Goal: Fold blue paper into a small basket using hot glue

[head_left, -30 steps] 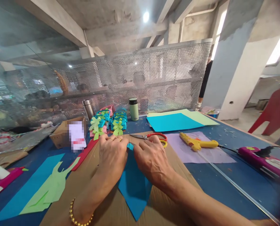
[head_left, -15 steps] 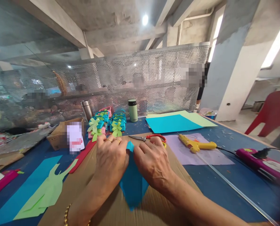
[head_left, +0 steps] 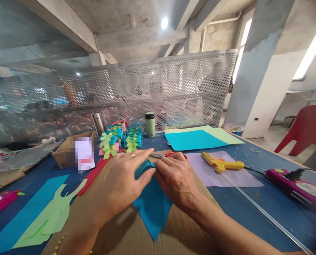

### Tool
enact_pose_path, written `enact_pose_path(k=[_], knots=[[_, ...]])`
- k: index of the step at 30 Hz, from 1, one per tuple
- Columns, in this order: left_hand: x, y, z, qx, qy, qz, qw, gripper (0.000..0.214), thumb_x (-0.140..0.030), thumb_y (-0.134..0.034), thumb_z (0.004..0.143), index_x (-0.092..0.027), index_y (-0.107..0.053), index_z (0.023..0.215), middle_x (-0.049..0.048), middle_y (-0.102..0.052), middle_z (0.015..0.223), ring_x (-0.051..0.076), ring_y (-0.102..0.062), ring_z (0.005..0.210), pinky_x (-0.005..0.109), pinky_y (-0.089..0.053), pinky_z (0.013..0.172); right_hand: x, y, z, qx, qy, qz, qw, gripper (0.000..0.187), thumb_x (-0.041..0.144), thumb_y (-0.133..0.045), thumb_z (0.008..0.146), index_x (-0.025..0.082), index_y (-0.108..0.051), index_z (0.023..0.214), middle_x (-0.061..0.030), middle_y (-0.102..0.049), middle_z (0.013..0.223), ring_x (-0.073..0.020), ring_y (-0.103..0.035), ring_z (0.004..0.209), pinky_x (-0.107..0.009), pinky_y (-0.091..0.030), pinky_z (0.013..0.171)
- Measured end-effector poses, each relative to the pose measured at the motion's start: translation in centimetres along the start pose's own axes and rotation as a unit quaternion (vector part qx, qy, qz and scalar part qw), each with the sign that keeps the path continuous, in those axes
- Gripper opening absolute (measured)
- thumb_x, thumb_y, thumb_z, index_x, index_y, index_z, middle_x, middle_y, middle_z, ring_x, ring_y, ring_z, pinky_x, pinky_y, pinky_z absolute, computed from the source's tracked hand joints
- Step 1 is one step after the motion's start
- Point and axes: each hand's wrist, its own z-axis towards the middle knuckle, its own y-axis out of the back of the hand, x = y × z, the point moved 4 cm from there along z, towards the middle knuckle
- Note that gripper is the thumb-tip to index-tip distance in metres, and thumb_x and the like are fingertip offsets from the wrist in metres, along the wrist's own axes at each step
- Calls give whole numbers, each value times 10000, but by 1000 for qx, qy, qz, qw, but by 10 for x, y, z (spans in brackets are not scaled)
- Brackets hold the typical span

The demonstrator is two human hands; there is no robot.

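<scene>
A folded sheet of blue paper (head_left: 154,209) stands over a brown cardboard sheet (head_left: 120,235), its pointed lower end towards me. My right hand (head_left: 175,173) is closed, fingers curled round the paper's upper edge. On the other side, my left hand (head_left: 123,180) is open, with straight fingers and the thumb spread apart at the paper's top fold. Part of that fold is hidden by both hands. Just beyond them lie scissors (head_left: 158,155) with red handles, partly covered by my right hand.
On the right, a yellow glue gun (head_left: 221,164) lies on purple paper (head_left: 196,173) near a magenta power strip (head_left: 293,186). Small blue bags with green bows (head_left: 132,143) and a green flask (head_left: 150,125) stand behind. Green paper cutouts (head_left: 50,216) lie on the left.
My left hand has opened from its grip, stretching its fingers and thumb out. My right hand still grips the paper, whose lower point has swung slightly right and widened.
</scene>
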Motion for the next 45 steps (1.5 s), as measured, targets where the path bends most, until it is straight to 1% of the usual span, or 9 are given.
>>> enact_pose_path(k=[2,4,6,9,12,23,32,38,45], knots=[[12,12,3,38,52,-168,984,382,-395,-543,964,-249,-646,1301,79,-685,1299,280,-641,1153,435,-452,1026,-10,0,3,24,-44,104,993,300,135,-534,916,166,-530,617,13,-562,596,-125,-471,608,-304,-314,717],[23,22,6,31,89,-246,965,392,-466,-494,986,-211,-709,1193,88,-763,1101,269,-691,1050,422,-476,1005,-18,-2,6,52,-99,230,967,361,197,-557,916,172,-474,565,33,-490,569,-110,-438,589,-271,-319,657],[30,25,8,27,108,-257,960,354,-463,-537,966,-194,-747,1061,77,-782,937,252,-718,920,410,-506,949,-23,-7,8,88,-152,362,915,401,287,-581,910,177,-466,542,42,-432,558,-100,-390,556,-246,-310,579],[29,13,9,100,102,-261,955,292,-438,-623,913,-183,-762,938,64,-765,860,221,-699,808,350,-542,794,-23,-14,6,153,-207,494,831,381,421,-636,872,169,-571,593,27,-480,587,-110,-416,559,-234,-343,529],[22,3,7,154,78,-288,942,294,-446,-634,907,-190,-763,975,63,-755,940,202,-677,837,302,-530,753,-23,-16,4,170,-242,519,802,390,489,-695,817,159,-627,623,-4,-553,624,-143,-494,591,-247,-393,530],[29,2,2,153,77,-206,963,194,-402,-684,865,-252,-737,976,12,-743,958,190,-662,870,286,-492,761,-27,-16,7,136,-106,417,892,231,261,-587,907,196,-767,777,-31,-684,715,-169,-599,692,-324,-432,779],[21,3,3,138,58,-191,970,238,-433,-656,870,-210,-716,927,32,-714,862,180,-621,767,278,-470,674,-25,-15,3,124,-33,337,933,211,225,-564,938,194,-762,871,-8,-682,715,-145,-544,673,-320,-353,751],[20,-1,2,144,53,-175,973,182,-388,-708,849,-215,-662,882,-17,-669,839,130,-551,723,252,-438,638,-21,-14,3,120,-2,318,940,230,123,-527,917,184,-744,875,-2,-669,700,-136,-540,673,-317,-333,755],[21,-4,4,155,66,-210,963,117,-301,-677,873,-185,-658,877,-18,-642,828,116,-531,726,249,-428,645,-15,-10,9,162,-60,325,930,249,167,-565,900,155,-624,658,19,-587,608,-107,-455,608,-250,-327,633]])
